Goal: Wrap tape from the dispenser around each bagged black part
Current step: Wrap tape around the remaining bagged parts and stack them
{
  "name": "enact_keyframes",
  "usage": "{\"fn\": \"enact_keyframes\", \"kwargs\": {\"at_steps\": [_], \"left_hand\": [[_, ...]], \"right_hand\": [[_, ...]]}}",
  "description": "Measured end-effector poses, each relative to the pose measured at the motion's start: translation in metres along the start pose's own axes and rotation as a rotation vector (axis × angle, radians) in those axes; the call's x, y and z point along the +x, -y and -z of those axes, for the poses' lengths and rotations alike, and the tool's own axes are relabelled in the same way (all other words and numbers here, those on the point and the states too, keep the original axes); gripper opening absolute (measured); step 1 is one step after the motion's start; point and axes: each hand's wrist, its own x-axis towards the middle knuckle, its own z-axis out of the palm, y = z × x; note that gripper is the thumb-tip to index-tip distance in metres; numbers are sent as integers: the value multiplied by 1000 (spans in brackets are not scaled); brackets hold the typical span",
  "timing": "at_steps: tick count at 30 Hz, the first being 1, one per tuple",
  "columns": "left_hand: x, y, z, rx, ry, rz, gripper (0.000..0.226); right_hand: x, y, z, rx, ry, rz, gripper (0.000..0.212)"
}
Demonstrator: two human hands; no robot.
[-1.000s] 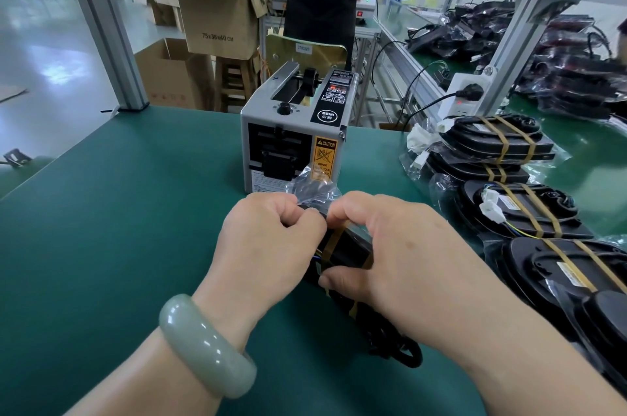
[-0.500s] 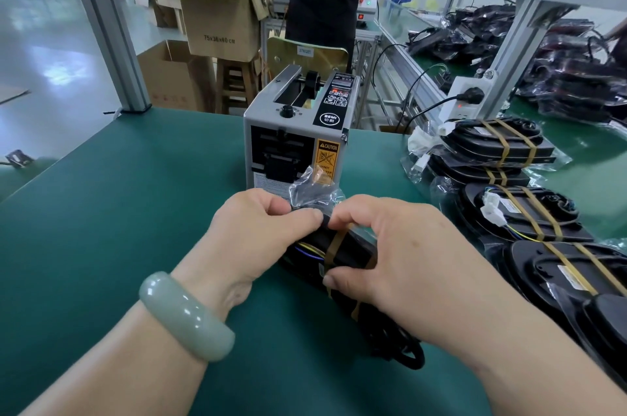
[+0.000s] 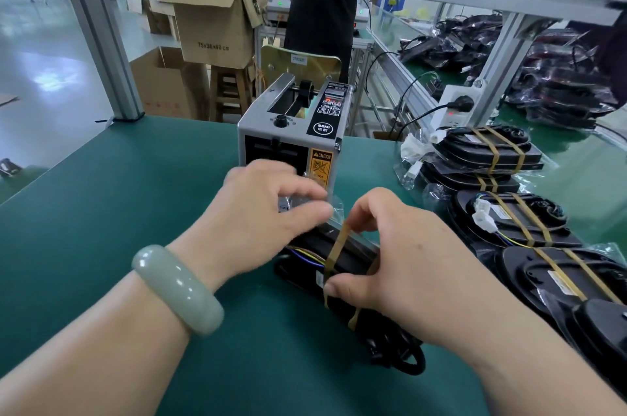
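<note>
A bagged black plastic part (image 3: pixel 354 258), long and narrow in its clear film, lies on the dark green table mat (image 3: pixel 118 212) just in front of a grey box-shaped tape dispenser (image 3: pixel 291 140), with its far end close to the machine's base and its near end pointing toward the person, where a looped black cable (image 3: pixel 405 359) rests on the mat. An amber tape strip (image 3: pixel 336 246) runs over the top of the part and down its left side, and a second amber band (image 3: pixel 354 317) crosses it nearer the cable. The right hand (image 3: pixel 407 256) grasps the part from the right, its fingers curled over it, the forefinger tip on the tape at the top and the thumb pressing the tape against the near side. The left hand (image 3: pixel 258 222), with a pale green stone bangle (image 3: pixel 176 290) on its wrist, hovers between the part and the dispenser's front; it is blurred, the fingers loosely bent and the thumb tip beside the crumpled clear end of the bag, and whether it pinches that film cannot be told. To the right lies a row of taped black parts (image 3: pixel 509 219), each bound with two amber bands, near a white power strip (image 3: pixel 451 103). Behind the table stands an open brown cardboard box (image 3: pixel 210 28)
</note>
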Motion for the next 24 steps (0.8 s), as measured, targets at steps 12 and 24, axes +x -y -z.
{"fn": "enact_keyframes", "kwargs": {"at_steps": [12, 24], "left_hand": [[27, 9, 11, -177, 345, 5, 25], [12, 25, 0, -528, 46, 173, 11]], "right_hand": [[-37, -46, 10, 289, -33, -13, 93], [-48, -35, -39, 658, -218, 77, 64]]}}
